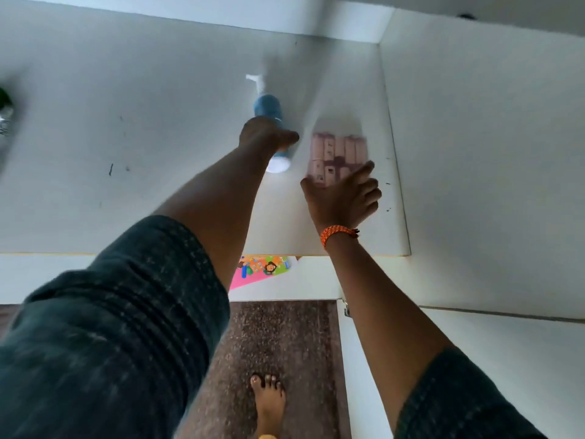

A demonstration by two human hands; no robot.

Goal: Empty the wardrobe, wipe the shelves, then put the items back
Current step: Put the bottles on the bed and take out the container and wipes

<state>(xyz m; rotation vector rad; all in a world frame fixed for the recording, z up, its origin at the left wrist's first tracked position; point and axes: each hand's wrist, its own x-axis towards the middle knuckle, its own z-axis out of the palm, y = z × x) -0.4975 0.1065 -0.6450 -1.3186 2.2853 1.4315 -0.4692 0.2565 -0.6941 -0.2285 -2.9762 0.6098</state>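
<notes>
Right hand (343, 193) is sitting nearest, fingers loosely curled, thumb touching the pink pack (337, 158) at its 12 o'clock; real grip unclear. Left hand (264, 134) is gripping one blue pump bottle (269, 122), long axis running 12–6, on the shelf (158, 122). One pack, one bottle.

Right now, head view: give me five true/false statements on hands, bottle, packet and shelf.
1. The left hand grips a blue pump bottle with a white nozzle. True.
2. The right hand holds a cloth. False: it touches a blurred pinkish packet of small tubes.
3. An orange woven band sits on the right wrist. True.
4. The packet lies left of the bottle. False: right of it.
5. The white wardrobe shelf is spotless. False: dark marks show.
</notes>
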